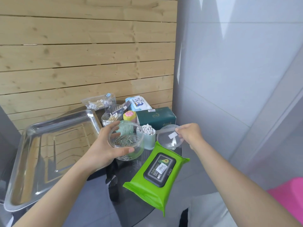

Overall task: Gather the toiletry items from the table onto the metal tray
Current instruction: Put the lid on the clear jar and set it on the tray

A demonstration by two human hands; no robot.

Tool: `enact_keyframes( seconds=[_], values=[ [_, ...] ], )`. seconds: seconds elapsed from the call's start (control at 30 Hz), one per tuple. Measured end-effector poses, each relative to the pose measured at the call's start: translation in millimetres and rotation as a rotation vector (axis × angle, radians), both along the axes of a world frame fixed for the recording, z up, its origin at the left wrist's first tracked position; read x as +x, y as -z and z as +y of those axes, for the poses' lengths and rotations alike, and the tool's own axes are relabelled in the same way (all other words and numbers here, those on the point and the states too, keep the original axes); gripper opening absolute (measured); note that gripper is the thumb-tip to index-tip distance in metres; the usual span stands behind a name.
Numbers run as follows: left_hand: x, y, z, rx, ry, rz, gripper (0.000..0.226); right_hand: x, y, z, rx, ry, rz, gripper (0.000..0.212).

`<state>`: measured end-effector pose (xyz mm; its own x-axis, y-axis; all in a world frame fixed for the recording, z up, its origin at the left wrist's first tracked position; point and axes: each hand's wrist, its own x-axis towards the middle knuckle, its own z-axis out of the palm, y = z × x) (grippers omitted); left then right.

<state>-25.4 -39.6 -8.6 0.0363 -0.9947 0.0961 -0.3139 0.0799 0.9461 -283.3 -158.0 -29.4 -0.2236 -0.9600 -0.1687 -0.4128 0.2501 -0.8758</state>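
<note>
Your metal tray (pixel 54 145) lies at the left, bare, its long axis running from near-left to far-right, one corner over the dark round table (pixel 131 202). Your left hand (pixel 105 148) wraps the clear jar (pixel 127 141) of paper clips, mouth tilted toward you, palm up, thumb across the front. Your right hand (pixel 188 134) pinches the clear lid (pixel 168 136) at its rim, above the green wipes pack (pixel 155 176), which points far-right.

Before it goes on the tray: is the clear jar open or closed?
Open. The left hand holds the jar; the right hand holds its lid apart.
</note>
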Motion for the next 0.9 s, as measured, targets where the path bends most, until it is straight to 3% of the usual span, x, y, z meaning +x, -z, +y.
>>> enact_keyframes(
  seconds=[0.1, 0.2, 0.27, 0.37, 0.5, 0.6, 0.67, 0.73, 0.9],
  values=[
    [-0.7, -2.2, 2.8, 0.008, 0.0, 0.029, 0.117, 0.8, -8.5, 8.2, -0.08, -0.032, -0.048, 0.031],
    [0.1, -6.7, 6.8, 0.039, -0.006, 0.079, 0.127, 4.2, -21.4, 16.1, -0.185, -0.009, -0.094, 0.023],
    [-0.8, -11.0, 11.7, 0.025, 0.002, 0.101, 0.122, 8.4, -33.0, 23.1, -0.278, 0.005, -0.13, 0.009],
    [0.4, -17.1, 18.3, 0.019, -0.001, 0.072, 0.102, 19.9, -52.9, 38.8, -0.435, 0.012, -0.175, 0.008],
    [6.2, -22.6, 24.0, 0.055, 0.01, 0.031, 0.098, 46.9, -72.9, 61.7, -0.571, -0.051, -0.19, 0.002],
    [7.8, -27.5, 30.4, 0.038, 0.012, 0.055, 0.087, 73.2, -77.9, 77.2, -0.622, -0.183, -0.209, 0.013],
    [11.5, -29.5, 33.7, 0.025, -0.01, 0.085, 0.082, 89.3, -77.3, 82.7, -0.603, -0.316, -0.228, 0.008],
    [18.7, -30.1, 35.8, 0.016, -0.059, 0.108, 0.084, 102.8, -75.2, 83.8, -0.545, -0.479, -0.285, 0.008],
    [34.8, -27.0, 38.6, 0.01, -0.186, 0.102, 0.098, 124.7, -71.9, 84.8, -0.402, -0.812, -0.352, 0.031]
  ],
)
